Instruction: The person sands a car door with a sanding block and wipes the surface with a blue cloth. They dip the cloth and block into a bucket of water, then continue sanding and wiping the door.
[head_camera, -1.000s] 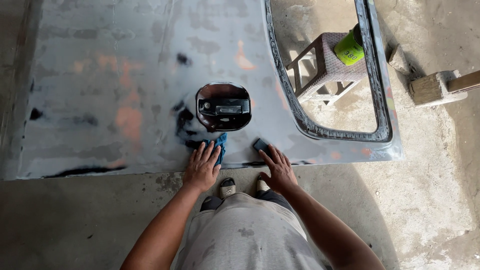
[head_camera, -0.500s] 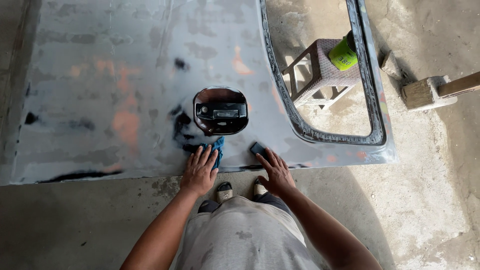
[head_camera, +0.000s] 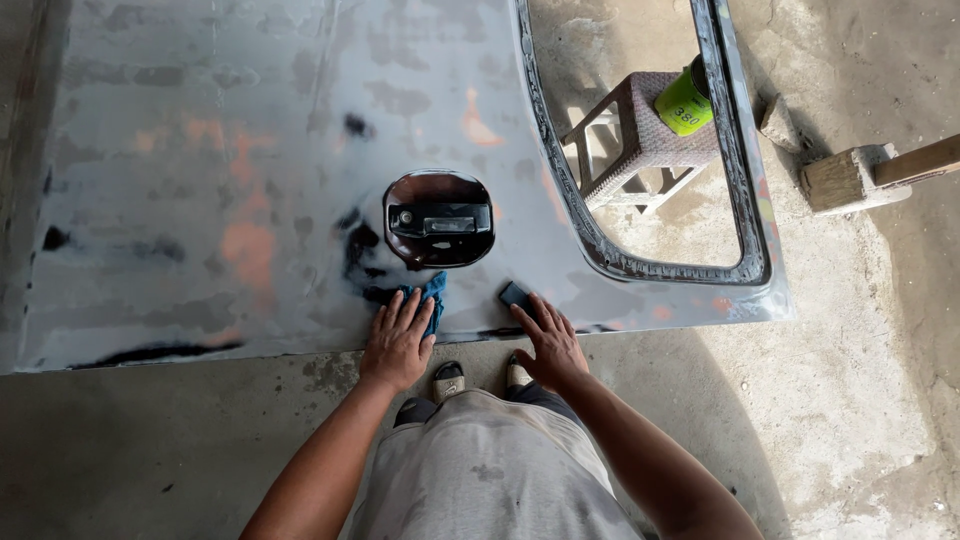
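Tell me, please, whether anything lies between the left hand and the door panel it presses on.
Yes: a blue cloth lies under the left hand, on the grey door panel just below the handle recess.

A dull, sanded metal door panel (head_camera: 250, 150) showed patchy primer; its handle recess (head_camera: 438, 218) gleamed glossy black, beside soft blue cloth (head_camera: 432, 297) and rough concrete floor (head_camera: 860, 400).
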